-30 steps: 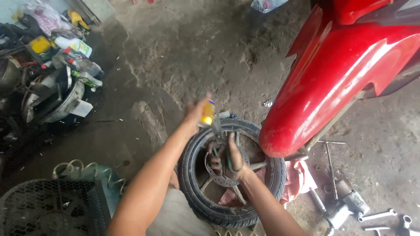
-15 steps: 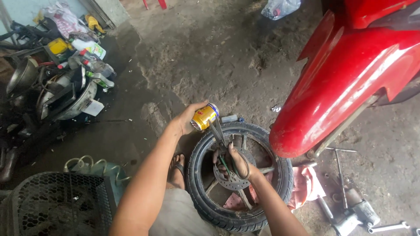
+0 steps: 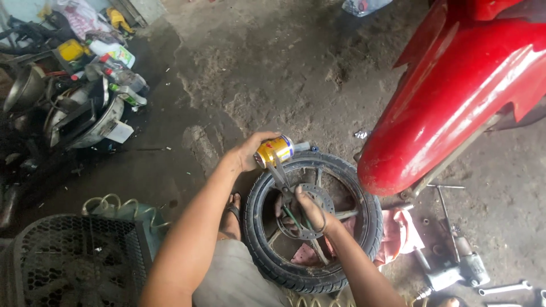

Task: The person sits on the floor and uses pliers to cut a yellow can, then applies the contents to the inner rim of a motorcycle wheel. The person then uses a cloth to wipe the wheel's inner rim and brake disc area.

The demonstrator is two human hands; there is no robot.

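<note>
Left arm bare, reached forward from the lower left, forearm slanting up and to the right, wrist nearly straight; left hand [image 3: 248, 152] turned palm rightward, fingers and thumb curled closed in a full grip, knuckles facing up and left. Right arm also bare, came in from the lower right edge, forearm angled up and to the left, wrist slightly bent down; right hand [image 3: 310, 211] lower than the left and near it, back of the hand upward, fingers folded in a pinching grasp. Hands close together but apart, not touching.
</note>
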